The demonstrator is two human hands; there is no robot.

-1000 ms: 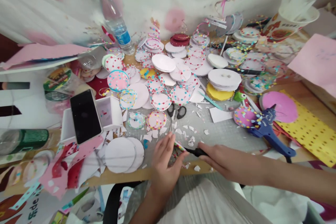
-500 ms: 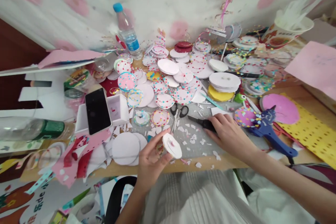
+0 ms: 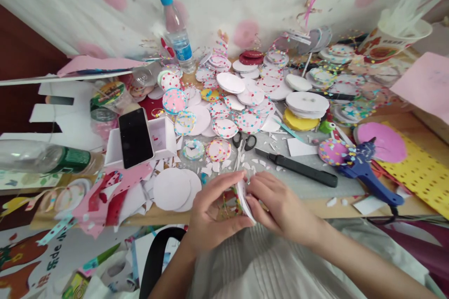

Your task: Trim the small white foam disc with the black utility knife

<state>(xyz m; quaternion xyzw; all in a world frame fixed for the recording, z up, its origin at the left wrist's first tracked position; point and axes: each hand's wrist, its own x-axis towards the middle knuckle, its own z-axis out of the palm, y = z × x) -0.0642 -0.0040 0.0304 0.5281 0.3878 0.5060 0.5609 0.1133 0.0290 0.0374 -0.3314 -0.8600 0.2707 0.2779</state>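
My left hand [image 3: 213, 212] grips a small white paper disc [image 3: 245, 202] by its edges, thumb below and fingers above. The disc is turned nearly edge-on, and bits of coloured beaded trim show on its left side. My right hand [image 3: 277, 202] is closed against the disc's other face, with its curled fingertips at the surface; what lies under them is hidden. Just beyond my right hand, a black utility knife [image 3: 305, 169] lies on the grey mat, its blade pointing left. Black-handled scissors [image 3: 242, 145] rest ahead of both hands among white paper scraps.
Many beaded paper discs [image 3: 224, 128] crowd the back of the table. A water bottle [image 3: 178, 39] stands behind them. On the left are a phone [image 3: 136, 138] on a white box and plain white discs [image 3: 171, 189]. A blue glue gun [image 3: 373, 177] lies at right.
My right hand has let go of the utility knife and come left to the disc. The disc has turned from facing up to nearly edge-on. The view has shifted slightly.
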